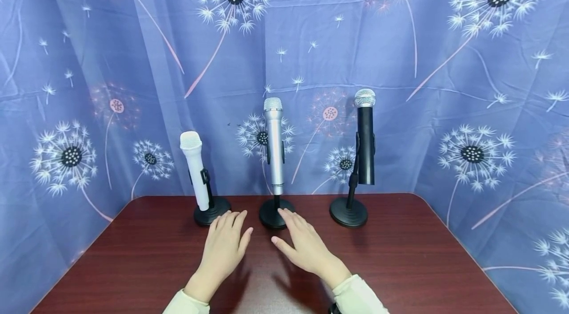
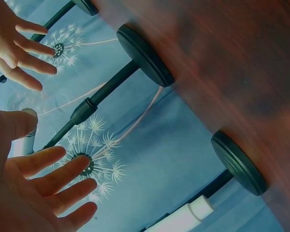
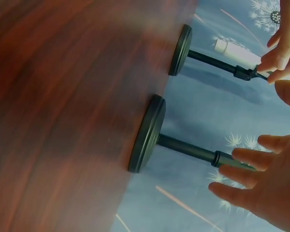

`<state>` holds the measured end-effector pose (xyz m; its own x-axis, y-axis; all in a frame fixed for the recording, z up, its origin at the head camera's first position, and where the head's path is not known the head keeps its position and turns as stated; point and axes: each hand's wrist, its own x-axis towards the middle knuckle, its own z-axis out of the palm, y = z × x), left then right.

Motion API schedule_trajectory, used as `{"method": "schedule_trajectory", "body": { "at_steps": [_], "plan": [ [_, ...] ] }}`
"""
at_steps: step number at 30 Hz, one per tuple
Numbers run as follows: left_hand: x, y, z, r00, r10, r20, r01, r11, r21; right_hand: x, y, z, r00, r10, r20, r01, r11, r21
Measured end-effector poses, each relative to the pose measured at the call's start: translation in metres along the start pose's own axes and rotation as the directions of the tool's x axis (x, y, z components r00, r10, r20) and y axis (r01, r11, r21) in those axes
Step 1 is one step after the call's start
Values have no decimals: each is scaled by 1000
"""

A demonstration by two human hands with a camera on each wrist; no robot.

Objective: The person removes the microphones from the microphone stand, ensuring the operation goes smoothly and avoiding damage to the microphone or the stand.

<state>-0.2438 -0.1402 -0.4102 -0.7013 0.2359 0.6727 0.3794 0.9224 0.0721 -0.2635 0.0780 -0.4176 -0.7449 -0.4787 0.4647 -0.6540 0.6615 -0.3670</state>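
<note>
Three microphones stand in black round-based desk stands along the back of the table. At the left is a white microphone (image 1: 194, 171), in the middle a silver microphone (image 1: 275, 151), and at the right a black microphone (image 1: 366, 143) with a silver mesh head. My left hand (image 1: 223, 247) hovers over the tabletop in front of the white microphone's stand (image 1: 212, 211), fingers extended, holding nothing. Beside it my right hand (image 1: 304, 247) is held out in front of the middle stand (image 1: 272, 215), its fingers spread and holding nothing. Both palms show in the wrist views, apart from the stands.
A dark red-brown wooden table (image 1: 409, 255) lies under the hands. Behind and around it hangs a blue curtain (image 1: 311, 47) with a dandelion print. The right stand's base (image 1: 348, 212) sits near the table's back edge.
</note>
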Motion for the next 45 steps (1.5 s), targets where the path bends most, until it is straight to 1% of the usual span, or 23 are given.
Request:
{"method": "schedule_trajectory", "body": {
  "at_steps": [7, 11, 13, 16, 20, 23, 25, 27, 33, 35, 41, 45],
  "plan": [
    [-3, -5, -2, 999, -18, -44, 14, 997, -73, 9, -5, 7, 998, -46, 31, 44, 997, 61],
    [-2, -8, -5, 997, -53, -53, 47, 992, -117, 14, -9, 9, 997, -31, 65, 25, 995, 100],
    [-2, -9, -7, 995, -88, -37, 82, 986, -145, 17, -11, 11, 996, -22, 84, 12, 993, 118],
    [-1, -10, -11, 987, -158, 14, 158, 969, -192, 22, -14, 14, 994, -16, 104, 0, 989, 150],
    [-3, -12, -14, 965, -240, 105, 258, 935, -242, 29, -17, 18, 995, -19, 103, -1, 981, 192],
    [-5, -14, -14, 947, -274, 167, 310, 914, -261, 36, -18, 23, 995, -20, 94, -1, 977, 214],
    [-7, -15, -14, 938, -288, 194, 333, 904, -270, 41, -20, 27, 996, -24, 87, 4, 974, 225],
    [-8, -17, -14, 931, -296, 212, 347, 897, -274, 47, -21, 29, 996, -31, 80, 11, 973, 232],
    [-9, -18, -14, 926, -299, 230, 357, 890, -283, 62, -26, 33, 996, -25, 84, 4, 969, 246],
    [-9, -19, -15, 921, -304, 244, 368, 885, -285, 66, -27, 34, 996, -22, 92, -3, 965, 263],
    [-11, -21, -16, 907, -314, 279, 392, 873, -290, 80, -30, 41, 995, -46, 92, 15, 950, 311],
    [-12, -22, -16, 901, -316, 298, 401, 869, -289, 89, -32, 45, 994, -62, 86, 32, 948, 316]
  ]
}}
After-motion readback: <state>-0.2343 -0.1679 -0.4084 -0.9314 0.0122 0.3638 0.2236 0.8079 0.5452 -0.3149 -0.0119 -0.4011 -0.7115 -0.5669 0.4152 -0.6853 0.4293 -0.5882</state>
